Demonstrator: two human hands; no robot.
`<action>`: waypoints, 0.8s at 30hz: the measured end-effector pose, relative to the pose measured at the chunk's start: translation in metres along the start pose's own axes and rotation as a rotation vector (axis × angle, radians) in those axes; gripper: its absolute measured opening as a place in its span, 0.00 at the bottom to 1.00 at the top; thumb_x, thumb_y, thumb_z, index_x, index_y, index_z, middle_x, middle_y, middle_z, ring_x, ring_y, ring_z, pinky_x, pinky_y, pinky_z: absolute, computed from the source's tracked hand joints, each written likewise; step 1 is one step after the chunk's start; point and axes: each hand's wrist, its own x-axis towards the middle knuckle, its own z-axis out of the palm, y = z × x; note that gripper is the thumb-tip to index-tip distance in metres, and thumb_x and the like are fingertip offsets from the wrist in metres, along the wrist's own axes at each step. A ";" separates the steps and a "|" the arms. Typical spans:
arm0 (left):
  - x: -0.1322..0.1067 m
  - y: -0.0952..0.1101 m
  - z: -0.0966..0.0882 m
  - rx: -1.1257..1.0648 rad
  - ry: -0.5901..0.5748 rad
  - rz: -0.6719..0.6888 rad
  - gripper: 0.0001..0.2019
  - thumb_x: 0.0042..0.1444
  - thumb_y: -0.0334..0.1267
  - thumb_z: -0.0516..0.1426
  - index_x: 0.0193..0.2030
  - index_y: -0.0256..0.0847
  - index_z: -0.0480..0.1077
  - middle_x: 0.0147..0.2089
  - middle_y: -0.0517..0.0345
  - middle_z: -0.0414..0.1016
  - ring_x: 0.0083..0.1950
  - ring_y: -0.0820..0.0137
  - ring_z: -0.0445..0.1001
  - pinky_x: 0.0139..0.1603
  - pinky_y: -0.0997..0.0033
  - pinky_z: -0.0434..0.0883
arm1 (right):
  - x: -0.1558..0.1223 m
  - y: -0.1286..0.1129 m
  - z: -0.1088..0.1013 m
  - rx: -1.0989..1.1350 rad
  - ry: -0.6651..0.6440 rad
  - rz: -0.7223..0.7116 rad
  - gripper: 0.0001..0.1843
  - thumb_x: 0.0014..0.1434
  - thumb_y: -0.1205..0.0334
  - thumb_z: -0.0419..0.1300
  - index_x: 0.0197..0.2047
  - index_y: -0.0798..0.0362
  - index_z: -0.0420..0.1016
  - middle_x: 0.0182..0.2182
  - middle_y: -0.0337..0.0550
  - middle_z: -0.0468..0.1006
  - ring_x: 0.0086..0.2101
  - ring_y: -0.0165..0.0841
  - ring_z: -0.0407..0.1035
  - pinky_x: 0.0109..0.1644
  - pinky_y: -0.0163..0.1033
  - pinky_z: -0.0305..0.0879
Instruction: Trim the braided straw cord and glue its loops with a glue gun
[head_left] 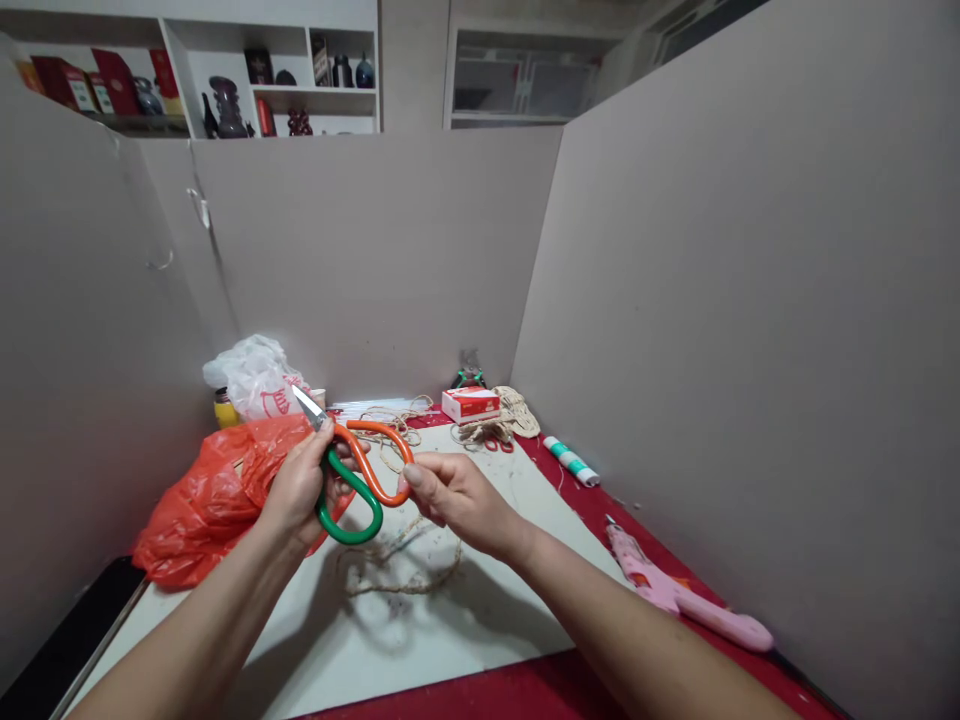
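My left hand (pixel 296 485) grasps the scissors (pixel 363 464) about where the blades meet the handles; that grip seems meant to steady them, tips aimed away from me. My right hand (pixel 457 495) pinches the orange loop between thumb and bent fingers, leaving the green one hanging between my hands (no finger goes through either loop, as far as I can see).

Below my fingers, a piece of twine (pixel 405 590) lies loosely curved on the white board (pixel 300 650), probably for easy reach. The red bag (pixel 199 500) bulges beyond my left forearm, perhaps pushed aside for room. Past my right forearm, a pink glue gun (pixel 675 595) rests on red cloth (pixel 480 690), nozzle pointing away, likely for safety.

Farther from my right fingertips come a green-and-white roll (pixel 571 462) and a red-and-white box (pixel 470 404); beyond my left ones, a white bag (pixel 255 375) slumps near the partition (pixel 360 250).
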 end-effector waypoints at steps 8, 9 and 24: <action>0.005 0.003 -0.002 0.073 -0.070 0.053 0.07 0.54 0.34 0.59 0.39 0.35 0.69 0.35 0.49 0.80 0.32 0.66 0.79 0.33 0.68 0.77 | 0.001 0.013 0.002 0.002 0.067 0.168 0.27 0.58 0.42 0.52 0.19 0.53 0.62 0.12 0.30 0.55 0.16 0.23 0.47 0.20 0.32 0.45; 0.003 0.003 -0.001 0.088 -0.081 0.071 0.09 0.53 0.34 0.60 0.40 0.36 0.68 0.36 0.49 0.80 0.33 0.65 0.80 0.33 0.67 0.77 | 0.001 0.015 0.002 -0.006 0.089 0.150 0.26 0.58 0.42 0.52 0.18 0.53 0.61 0.13 0.30 0.55 0.16 0.23 0.47 0.20 0.32 0.45; -0.017 -0.030 0.020 0.476 0.149 0.787 0.06 0.50 0.34 0.62 0.36 0.42 0.73 0.36 0.59 0.75 0.40 0.69 0.74 0.47 0.74 0.69 | 0.017 0.024 0.015 -0.287 0.375 -0.020 0.21 0.58 0.57 0.51 0.16 0.52 0.55 0.15 0.33 0.55 0.20 0.25 0.51 0.25 0.33 0.49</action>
